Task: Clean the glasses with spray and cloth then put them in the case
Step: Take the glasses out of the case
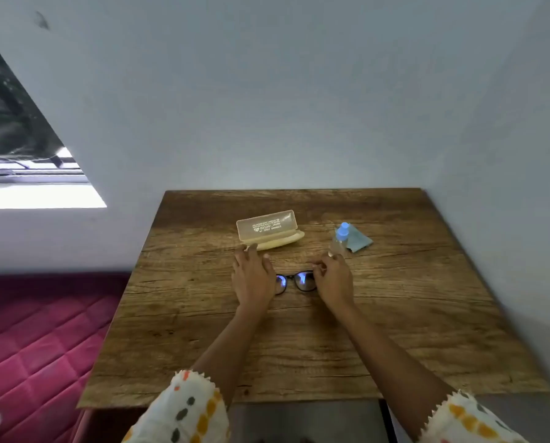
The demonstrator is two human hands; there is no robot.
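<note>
the glasses (pixel 296 281) lie on the counter (pixel 395 314) between both hands, in front of the open case (pixel 268 230). best lifted by the frame ends, keeping skin off the lenses. the left hand (pixel 252 278) lays nearly straight fingers (pixel 251 254) over the left end; the right hand (pixel 332 281) curls its fingers, seemingly pinching the right corner.

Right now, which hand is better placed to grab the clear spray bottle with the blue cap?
Right. The right hand sits just short of the clear blue-capped spray bottle, though its fingers seem to pinch the black-framed glasses. The left hand lies farther off, nearer the open beige case.
</note>
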